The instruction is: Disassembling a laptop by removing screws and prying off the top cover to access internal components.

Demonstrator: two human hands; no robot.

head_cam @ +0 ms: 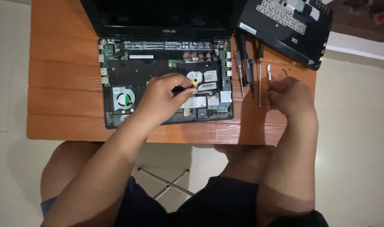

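An opened laptop [116, 73] lies on an orange wooden table [61, 96], its circuit board and cooling fan [124, 99] bare. My left hand [162, 98] hovers over the board and grips a small screwdriver with a black shaft and yellow cap [194, 81]. My right hand [289, 97] rests on the table to the right of the laptop, fingers curled beside several thin tools [248, 71]; whether it holds anything is hidden.
The removed keyboard panel [284, 29] lies upside down at the table's back right corner. A few tiny screws [285, 72] lie near the tools. The laptop screen [158, 14] stands at the back. My knees and a stool frame [168, 183] show below the table edge.
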